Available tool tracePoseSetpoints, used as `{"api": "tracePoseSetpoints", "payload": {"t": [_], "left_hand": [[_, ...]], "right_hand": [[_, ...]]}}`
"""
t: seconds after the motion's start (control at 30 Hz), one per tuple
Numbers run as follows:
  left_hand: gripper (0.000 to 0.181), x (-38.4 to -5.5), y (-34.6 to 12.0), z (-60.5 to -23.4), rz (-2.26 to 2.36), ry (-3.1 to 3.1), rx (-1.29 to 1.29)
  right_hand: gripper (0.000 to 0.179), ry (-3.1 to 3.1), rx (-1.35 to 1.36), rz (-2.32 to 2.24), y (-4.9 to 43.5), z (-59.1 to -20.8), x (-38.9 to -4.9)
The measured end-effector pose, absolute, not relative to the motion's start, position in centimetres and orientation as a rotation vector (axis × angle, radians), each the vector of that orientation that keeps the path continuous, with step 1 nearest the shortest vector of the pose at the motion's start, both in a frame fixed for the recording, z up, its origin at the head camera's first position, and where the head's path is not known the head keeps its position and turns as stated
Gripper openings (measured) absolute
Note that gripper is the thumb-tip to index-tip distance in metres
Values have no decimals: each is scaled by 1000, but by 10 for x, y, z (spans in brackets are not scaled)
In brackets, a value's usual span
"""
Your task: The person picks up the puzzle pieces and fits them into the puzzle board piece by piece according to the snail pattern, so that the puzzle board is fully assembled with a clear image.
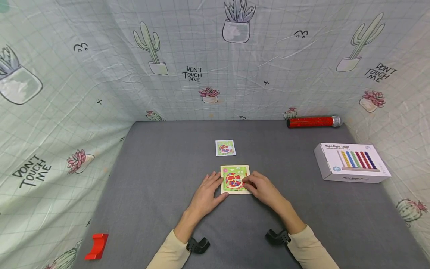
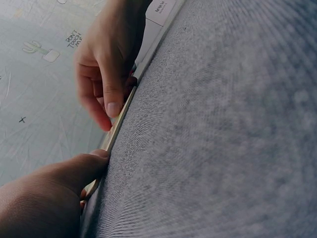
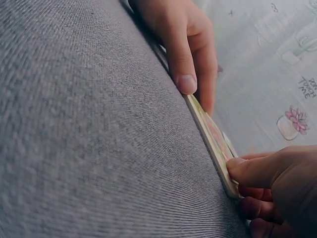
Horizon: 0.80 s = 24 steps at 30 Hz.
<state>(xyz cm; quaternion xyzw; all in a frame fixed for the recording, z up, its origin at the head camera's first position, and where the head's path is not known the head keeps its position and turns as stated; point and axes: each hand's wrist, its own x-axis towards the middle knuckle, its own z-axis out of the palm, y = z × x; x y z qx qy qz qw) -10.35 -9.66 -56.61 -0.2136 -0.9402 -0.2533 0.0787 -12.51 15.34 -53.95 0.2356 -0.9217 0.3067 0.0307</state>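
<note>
A square picture puzzle board [image 1: 235, 172] with a pale rim lies flat on the grey table, a red and purple figure on its green picture. My left hand [image 1: 207, 194] rests at its left side, fingers stretched along the left edge and thumb [image 2: 96, 154] at the near left corner. From the right, my right hand [image 1: 263, 188] reaches over the board's right edge. Its thumb [image 3: 238, 168] and index finger touch down at the picture, while the other fingers curl beside the board. Whether they pinch a small piece I cannot tell.
Behind the board lies a smaller card [image 1: 225, 148] with a similar picture. A white box [image 1: 352, 163] labelled "Right Right Touch" sits to the right, and a red tube [image 1: 312, 122] with a silver end lies at the back. At the front left is a red curved block [image 1: 97, 246].
</note>
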Motion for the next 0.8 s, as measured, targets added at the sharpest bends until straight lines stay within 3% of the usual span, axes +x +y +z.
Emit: {"api": "tracePoseSetpoints", "payload": {"t": [0.8], "left_hand": [[61,-107,-99,-566,-755,-2817,-663]], "right_hand": [[6,-2749,758,978,149,-544,-126]]}}
